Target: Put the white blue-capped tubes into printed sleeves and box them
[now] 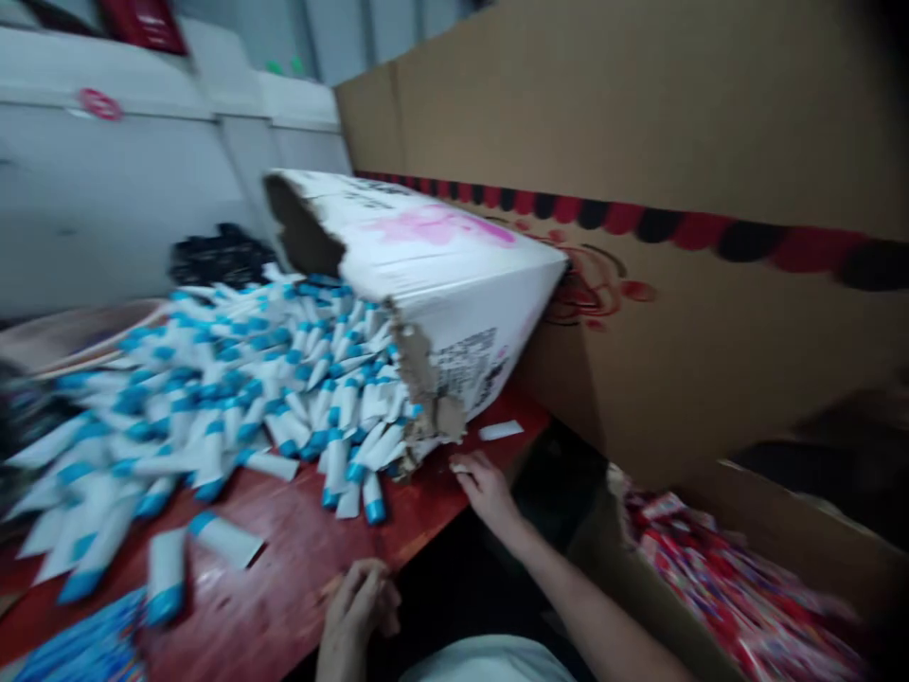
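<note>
No legible text. Black print on white carton (465, 365) too blurred to read; red design on brown carton (589, 284) shows no readable words.

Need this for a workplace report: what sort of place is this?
Probably a small packing workshop. A heap of white tubes with blue caps spills from a torn white carton onto a red wooden table, and an open cardboard box nearby holds red printed packets.

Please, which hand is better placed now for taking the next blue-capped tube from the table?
Probably the right hand: its fingers rest on the red table close to the loose white piece and the spilled blue-capped tubes by the torn carton. The left hand sits farther back, at the table edge.
</note>
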{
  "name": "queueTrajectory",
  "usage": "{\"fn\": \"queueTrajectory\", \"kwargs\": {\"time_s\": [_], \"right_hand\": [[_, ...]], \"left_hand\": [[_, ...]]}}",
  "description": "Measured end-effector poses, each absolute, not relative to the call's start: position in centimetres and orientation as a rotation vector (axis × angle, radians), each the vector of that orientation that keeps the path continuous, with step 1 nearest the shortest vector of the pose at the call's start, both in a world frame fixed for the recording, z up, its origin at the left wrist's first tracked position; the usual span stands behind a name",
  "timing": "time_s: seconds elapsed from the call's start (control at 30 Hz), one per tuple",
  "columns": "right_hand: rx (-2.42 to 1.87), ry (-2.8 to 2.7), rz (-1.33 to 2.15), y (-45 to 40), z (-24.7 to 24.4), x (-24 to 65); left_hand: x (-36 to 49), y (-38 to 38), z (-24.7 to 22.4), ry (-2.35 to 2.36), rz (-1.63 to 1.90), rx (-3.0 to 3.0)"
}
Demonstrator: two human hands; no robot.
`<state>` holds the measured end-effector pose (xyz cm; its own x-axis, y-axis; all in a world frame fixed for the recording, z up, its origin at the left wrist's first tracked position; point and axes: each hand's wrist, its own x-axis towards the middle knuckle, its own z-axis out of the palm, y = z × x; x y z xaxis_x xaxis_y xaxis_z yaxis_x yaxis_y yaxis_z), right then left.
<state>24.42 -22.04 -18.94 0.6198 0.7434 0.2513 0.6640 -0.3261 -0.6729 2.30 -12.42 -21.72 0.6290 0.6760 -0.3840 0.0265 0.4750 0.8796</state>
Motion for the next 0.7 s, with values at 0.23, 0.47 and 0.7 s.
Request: {"fn": "queueTrajectory", "kwargs": {"time_s": [0.23, 0.47, 0.7], "right_hand": [[-2.259, -1.313, -0.406, -22.7, -22.1, 23.6], [-1.658, -1.718, -0.037, -17.6, -20.1, 17.5], [-1.383, -2.159, 0.249, -7.8, -15.8, 5.5]], "left_hand": [[-1.1, -13.5, -21.3, 0.820, 0.491, 0.921], [-3.5, -14.3, -20.7, 0.878, 0.619, 0.876], [-5.2, -14.6, -21.7, 0.924, 0.662, 0.913]]}}
